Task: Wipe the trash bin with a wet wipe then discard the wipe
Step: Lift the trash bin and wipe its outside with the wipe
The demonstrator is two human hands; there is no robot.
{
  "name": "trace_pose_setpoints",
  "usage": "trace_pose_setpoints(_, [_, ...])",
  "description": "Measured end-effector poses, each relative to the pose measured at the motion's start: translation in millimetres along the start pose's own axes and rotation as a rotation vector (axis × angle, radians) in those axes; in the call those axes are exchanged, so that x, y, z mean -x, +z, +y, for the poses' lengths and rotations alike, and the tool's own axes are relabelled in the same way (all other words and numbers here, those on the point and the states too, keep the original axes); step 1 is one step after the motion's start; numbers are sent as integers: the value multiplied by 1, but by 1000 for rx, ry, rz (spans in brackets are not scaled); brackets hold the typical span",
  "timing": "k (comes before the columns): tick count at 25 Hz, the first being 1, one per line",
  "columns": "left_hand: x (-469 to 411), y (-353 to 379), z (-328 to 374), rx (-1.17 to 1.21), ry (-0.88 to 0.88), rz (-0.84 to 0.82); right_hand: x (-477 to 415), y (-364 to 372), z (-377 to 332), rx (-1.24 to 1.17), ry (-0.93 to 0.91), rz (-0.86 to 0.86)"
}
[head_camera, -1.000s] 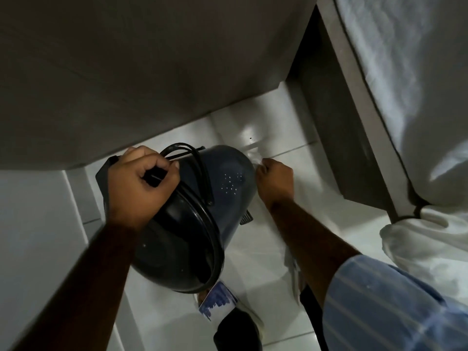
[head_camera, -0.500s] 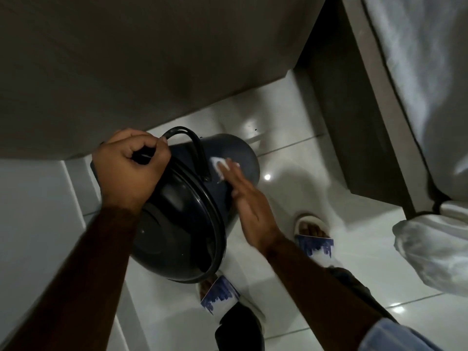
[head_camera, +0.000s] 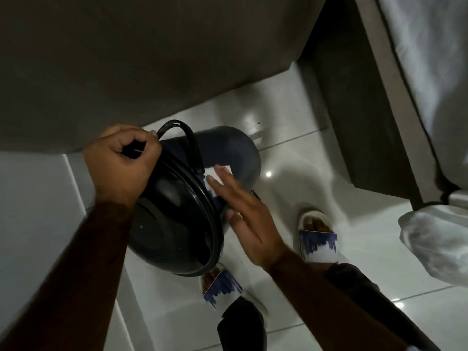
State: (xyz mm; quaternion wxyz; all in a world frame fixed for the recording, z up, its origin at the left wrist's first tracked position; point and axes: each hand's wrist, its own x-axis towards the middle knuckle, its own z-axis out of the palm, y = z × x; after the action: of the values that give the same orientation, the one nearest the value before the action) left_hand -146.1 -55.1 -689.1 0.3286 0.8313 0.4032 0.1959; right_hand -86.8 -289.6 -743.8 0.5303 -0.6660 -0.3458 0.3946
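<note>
The dark trash bin (head_camera: 228,153) was tilted over the white tiled floor (head_camera: 298,198), its open mouth turned toward the camera at lower left and its base pointing to the far right, just in front of a grey cabinet (head_camera: 152,59). The left hand (head_camera: 121,163) was closed in a fist around the bin's rim at its far left edge, beside the black wire handle (head_camera: 187,133). The right hand (head_camera: 248,219) lay open with fingers extended, pressing the white wet wipe (head_camera: 215,174) flat against the bin's outer wall near the rim, above two slippered feet (head_camera: 316,239).
</note>
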Motion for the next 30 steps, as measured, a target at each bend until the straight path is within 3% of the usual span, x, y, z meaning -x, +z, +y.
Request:
trace_pose_setpoints(5, [3, -1, 0, 12, 7, 13, -36, -10, 28, -135, 383, 236])
trace_pose_setpoints(10, [-2, -4, -1, 4, 41, -39, -10, 7, -22, -93, 37, -9])
trace_pose_setpoints(12, [1, -3, 0, 5, 63, -66, -10, -3, 0, 0, 60, 22])
trace_pose_setpoints(18, [-1, 6, 4, -72, 73, -74, -72, -32, 74, -213, 584, 336])
trace_pose_setpoints(20, [-3, 6, 4, -63, 42, -58, -76, -25, 61, -246, 528, 310])
trace_pose_setpoints(24, [-4, -2, 0, -14, 27, -24, -34, 1, 12, -192, 247, 159])
trace_pose_setpoints(27, [-3, -3, -6, 13, -24, 16, 12, 22, 2, -85, 218, 168])
trace_pose_setpoints(30, [-2, -6, -13, -3, -58, 31, 31, 38, -22, -220, 226, 194])
